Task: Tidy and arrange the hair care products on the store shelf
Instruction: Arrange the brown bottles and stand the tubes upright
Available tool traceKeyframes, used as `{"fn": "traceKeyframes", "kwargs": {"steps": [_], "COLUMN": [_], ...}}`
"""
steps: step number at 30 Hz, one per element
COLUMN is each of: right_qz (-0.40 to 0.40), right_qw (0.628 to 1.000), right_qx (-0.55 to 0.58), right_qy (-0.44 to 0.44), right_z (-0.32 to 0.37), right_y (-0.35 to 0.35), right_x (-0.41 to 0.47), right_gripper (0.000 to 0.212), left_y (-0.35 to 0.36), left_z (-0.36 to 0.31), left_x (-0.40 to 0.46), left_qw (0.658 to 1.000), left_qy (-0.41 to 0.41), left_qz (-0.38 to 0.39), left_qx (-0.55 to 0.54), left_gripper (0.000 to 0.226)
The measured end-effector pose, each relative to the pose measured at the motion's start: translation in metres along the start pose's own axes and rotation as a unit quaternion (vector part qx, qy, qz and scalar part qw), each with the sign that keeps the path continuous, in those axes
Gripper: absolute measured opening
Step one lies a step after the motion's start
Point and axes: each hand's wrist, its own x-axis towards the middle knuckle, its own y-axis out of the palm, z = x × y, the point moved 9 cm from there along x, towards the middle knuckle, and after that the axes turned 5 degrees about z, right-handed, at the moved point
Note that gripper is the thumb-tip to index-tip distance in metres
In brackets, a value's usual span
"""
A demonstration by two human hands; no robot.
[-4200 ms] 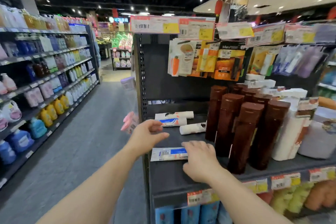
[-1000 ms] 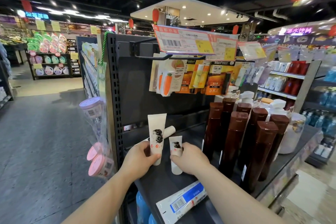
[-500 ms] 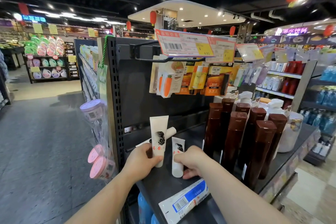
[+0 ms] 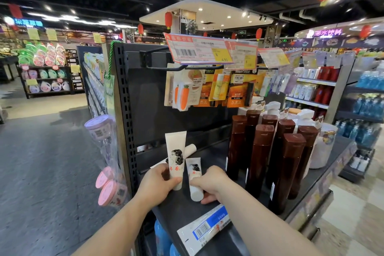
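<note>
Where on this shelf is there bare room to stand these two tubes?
Bare shelf lies behind the small tube, between the tall tube and the brown bottles. A narrower strip runs between the right hand and the flat tube. The bottles crowd the right side.

Both bare forearms reach forward and up from the lower edge of the view, converging toward the middle; the left hand (image 4: 159, 183) has its fingers and thumb curled round the lower part of the tall cream tube (image 4: 176, 158), held upright; the right hand (image 4: 209, 183), just beside it, curls its fingers round the short cream tube (image 4: 194, 176), thumb underneath.
</note>
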Motion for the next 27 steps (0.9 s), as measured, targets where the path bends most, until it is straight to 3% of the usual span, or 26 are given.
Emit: {"fn": "traceKeyframes", "kwargs": {"steps": [5, 8, 10, 15, 18, 27], "right_qz": [0.053, 0.079, 0.072, -0.073, -0.069, -0.055], "right_qw": [0.989, 0.981, 0.984, 0.969, 0.963, 0.964], "right_qx": [0.141, 0.176, 0.148, -0.074, -0.141, -0.159], "right_qy": [-0.003, -0.031, -0.073, -0.222, -0.220, -0.207], "right_z": [-0.007, -0.007, -0.007, 0.016, 0.020, 0.020], "right_y": [-0.003, -0.005, -0.009, -0.030, -0.028, -0.029], "right_x": [-0.002, -0.002, -0.001, -0.010, -0.007, -0.002], "right_gripper": [0.047, 0.042, 0.039, 0.038, 0.044, 0.051], "left_y": [0.001, 0.001, 0.002, 0.003, 0.005, 0.013], "left_z": [0.002, 0.002, -0.002, -0.006, -0.008, -0.014], "left_x": [-0.001, -0.001, -0.003, -0.009, -0.012, -0.023], "left_qw": [1.000, 1.000, 1.000, 1.000, 0.999, 0.999], "left_qy": [-0.005, -0.009, -0.006, 0.003, 0.006, 0.002], "left_qz": [-0.002, -0.002, -0.002, -0.018, -0.026, -0.022], "left_qx": [-0.015, -0.022, -0.017, 0.018, 0.038, 0.035], "left_gripper": [0.035, 0.036, 0.033, 0.030, 0.031, 0.036]}}
